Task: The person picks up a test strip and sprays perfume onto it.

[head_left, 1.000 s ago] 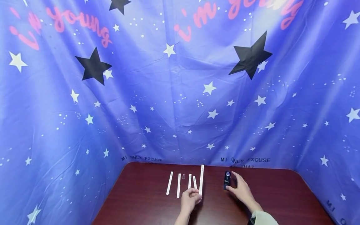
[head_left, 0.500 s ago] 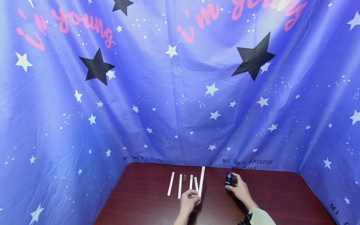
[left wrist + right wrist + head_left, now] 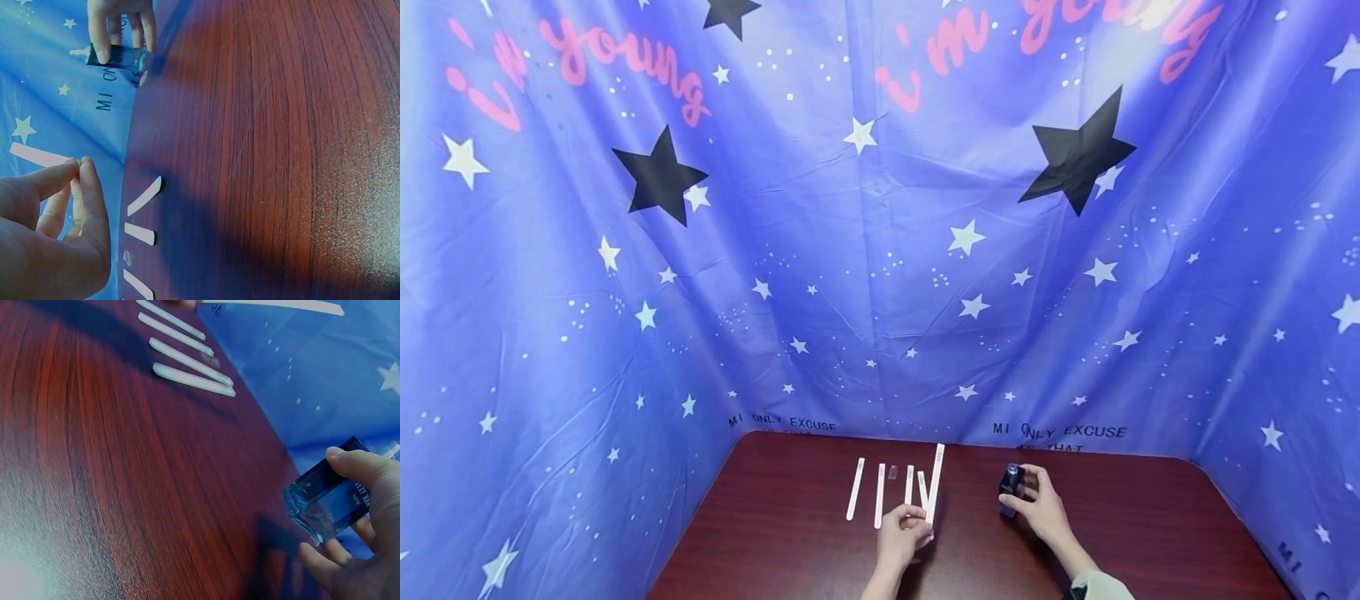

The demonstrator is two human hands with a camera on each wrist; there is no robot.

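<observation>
My left hand pinches the lower end of a white paper test strip, which points up and away over the table. Thumb and fingertips meet on the strip in the left wrist view. To the right, my right hand grips a dark glass perfume bottle between thumb and fingers, above the tabletop. Its clear thick base and pale lettering show in the right wrist view, where the sprayer lies partly behind the hand. A gap separates the strip from the bottle.
Several white strips lie in a loose row on the brown wooden table, left of and behind my left hand. Among them lies a small clear piece, perhaps a cap. A blue star-print curtain hangs behind the table.
The perfume bottle has tilted in my right hand, and its top now points further upward. The strip in my left hand has shifted only slightly to the left over the last half second.
</observation>
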